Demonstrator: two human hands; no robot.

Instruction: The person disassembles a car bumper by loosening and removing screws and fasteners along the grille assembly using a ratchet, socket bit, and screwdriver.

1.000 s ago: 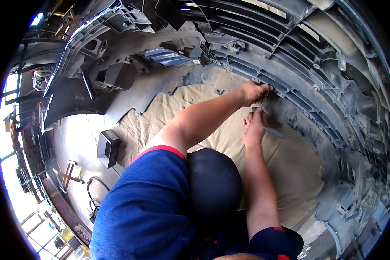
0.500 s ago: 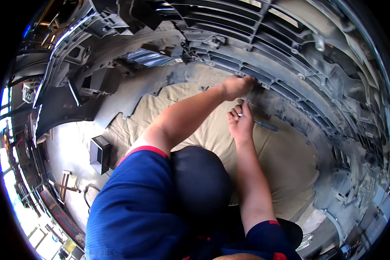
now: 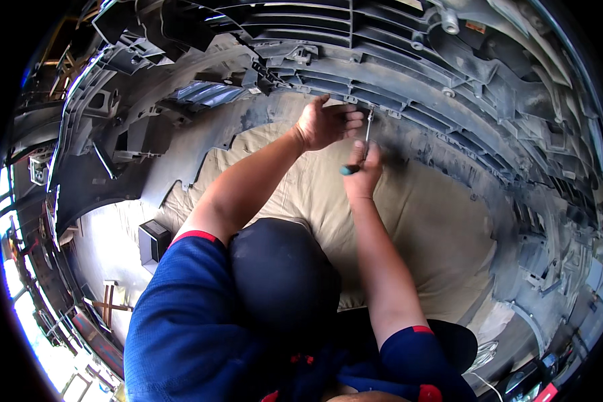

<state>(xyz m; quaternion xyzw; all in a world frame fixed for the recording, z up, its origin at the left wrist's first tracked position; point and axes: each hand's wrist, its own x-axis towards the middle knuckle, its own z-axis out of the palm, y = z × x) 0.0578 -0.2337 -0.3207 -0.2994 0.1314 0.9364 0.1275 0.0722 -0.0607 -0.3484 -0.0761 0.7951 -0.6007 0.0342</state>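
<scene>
A large dark plastic car bumper (image 3: 409, 84) with slatted grille openings curves around the far side and the right. In my right hand (image 3: 364, 175) is a screwdriver (image 3: 369, 128) with a dark green-blue handle end sticking out to the left. Its metal shaft points away from me, and the tip is at or very close to the bumper's inner lower edge. My left hand (image 3: 323, 125) is open just left of the shaft, fingers stretched toward it and seemingly holding nothing. Any fastener at the tip is too small to make out.
A tan padded cloth (image 3: 301, 187) lies inside the bumper's curve. To the left are a black open box (image 3: 154, 241) and a brown crossed wooden piece (image 3: 108, 305). My dark-covered knee (image 3: 285, 275) rises in the middle. Cables (image 3: 486, 355) lie at the lower right.
My left hand has come off the bumper edge, opened and moved left. My right hand has turned the screwdriver, swinging its handle from right to left and its tip up to the edge.
</scene>
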